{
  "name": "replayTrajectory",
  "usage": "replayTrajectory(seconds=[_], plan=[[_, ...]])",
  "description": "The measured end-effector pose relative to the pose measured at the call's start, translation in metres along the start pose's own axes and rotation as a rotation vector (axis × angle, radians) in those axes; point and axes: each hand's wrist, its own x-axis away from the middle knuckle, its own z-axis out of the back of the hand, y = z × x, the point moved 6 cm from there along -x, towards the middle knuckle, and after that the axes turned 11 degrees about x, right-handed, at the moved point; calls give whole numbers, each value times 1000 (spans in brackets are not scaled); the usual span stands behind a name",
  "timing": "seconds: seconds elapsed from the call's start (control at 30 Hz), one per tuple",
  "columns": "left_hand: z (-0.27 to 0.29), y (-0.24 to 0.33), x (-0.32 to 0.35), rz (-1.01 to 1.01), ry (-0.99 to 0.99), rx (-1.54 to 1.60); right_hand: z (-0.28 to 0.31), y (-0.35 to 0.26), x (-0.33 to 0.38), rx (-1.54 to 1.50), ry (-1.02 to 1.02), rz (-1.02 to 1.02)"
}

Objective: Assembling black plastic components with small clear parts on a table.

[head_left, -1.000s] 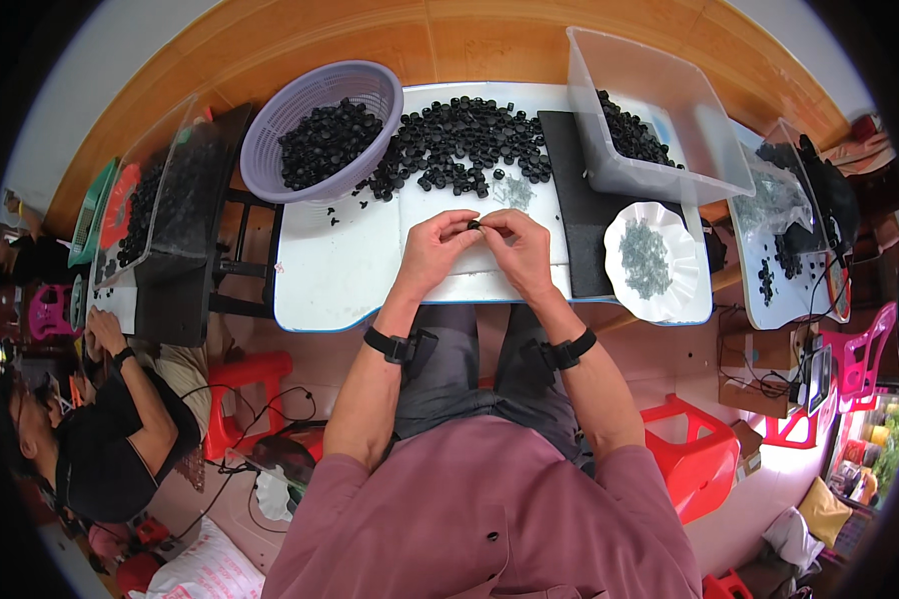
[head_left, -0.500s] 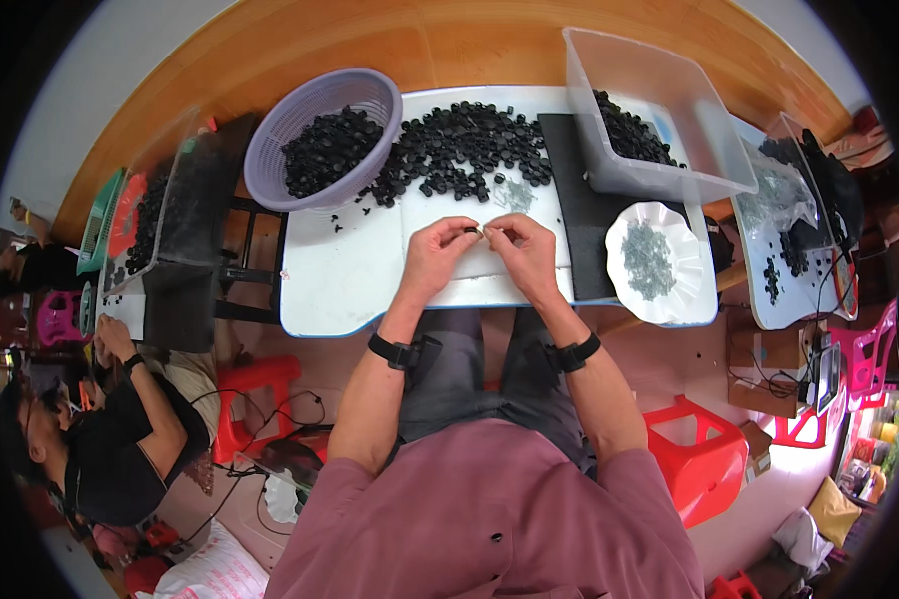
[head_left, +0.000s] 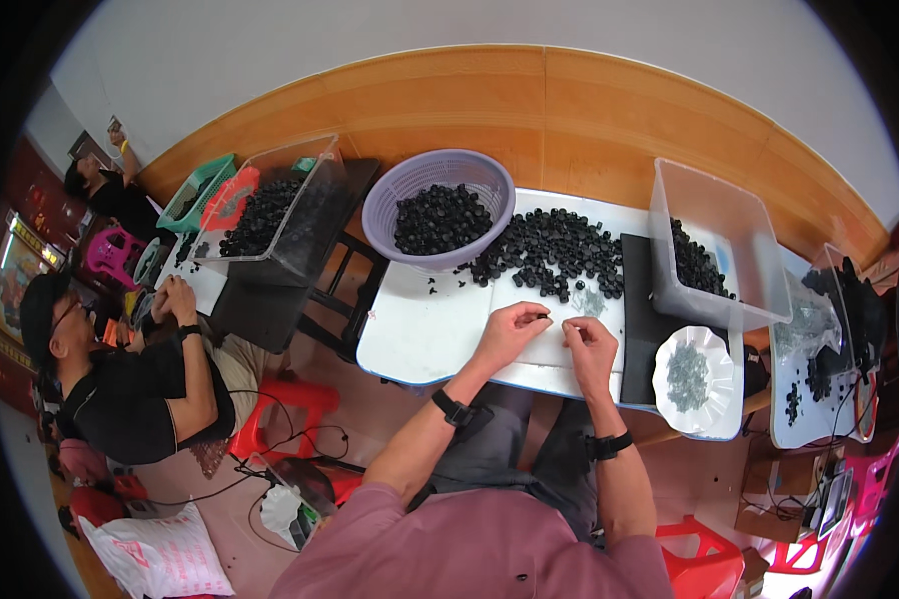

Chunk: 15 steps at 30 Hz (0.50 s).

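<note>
Above the near part of the white tabletop (head_left: 410,334), my left hand (head_left: 509,337) pinches a small black plastic piece (head_left: 542,316) between thumb and fingertips. Just right of it, a small gap apart, my right hand (head_left: 591,351) has its thumb and fingers pressed together; whatever they hold is too small to make out. Beyond both hands spreads a heap of loose black pieces (head_left: 559,250) of the same sort. Close to the right fingertips lies a small pile of clear, thin pieces (head_left: 589,301).
A purple basket (head_left: 375,215) of black pieces stands at the back left. On the right, a clear bin (head_left: 729,220) sits behind a white scalloped dish (head_left: 711,404) of clear pieces. Another person (head_left: 140,369) works at the left table. Red stools (head_left: 704,564) stand below.
The view has swung left and up, so the tables sit lower and further right. My hands, close together before, have drawn slightly apart.
</note>
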Motion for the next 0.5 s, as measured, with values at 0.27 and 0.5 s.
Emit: replayTrajectory(seconds=[0.27, 0.5], plan=[[76, 174, -54, -581, 285, -502, 10, -8, -5, 17, 107, 74], [59, 109, -43, -408, 101, -587, 29, -19, -6, 112, 452, 138]])
